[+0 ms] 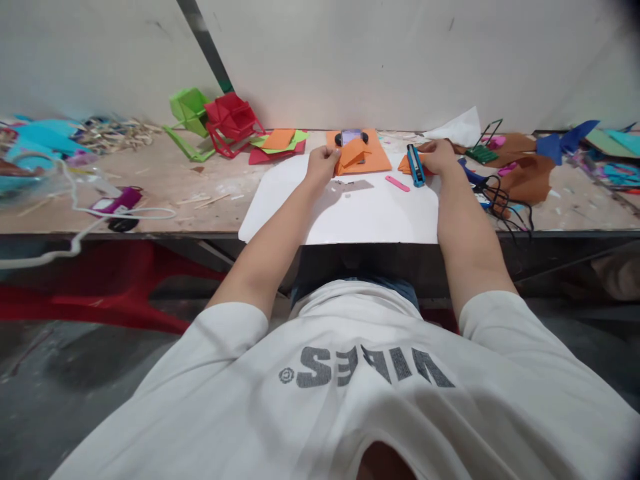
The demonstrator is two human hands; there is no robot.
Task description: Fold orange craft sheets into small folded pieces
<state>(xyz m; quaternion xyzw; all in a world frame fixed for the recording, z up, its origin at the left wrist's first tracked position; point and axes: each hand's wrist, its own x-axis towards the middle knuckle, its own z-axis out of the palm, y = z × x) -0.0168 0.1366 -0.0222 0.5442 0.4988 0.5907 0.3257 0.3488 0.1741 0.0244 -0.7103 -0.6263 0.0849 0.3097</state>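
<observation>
My left hand is closed in a pinch on a folded piece of orange paper at the far edge of a white board. My right hand rests with curled fingers on the bench beside a blue utility knife, over small orange paper pieces. What its fingers hold is hidden. A flat orange sheet lies behind the folded piece, with a phone on its far end. A pink strip lies on the white board between my hands.
Red and green folded paper models stand at back left, next to stacked coloured sheets. A white cable and purple object lie left. Brown paper, black wires and blue scraps crowd the right.
</observation>
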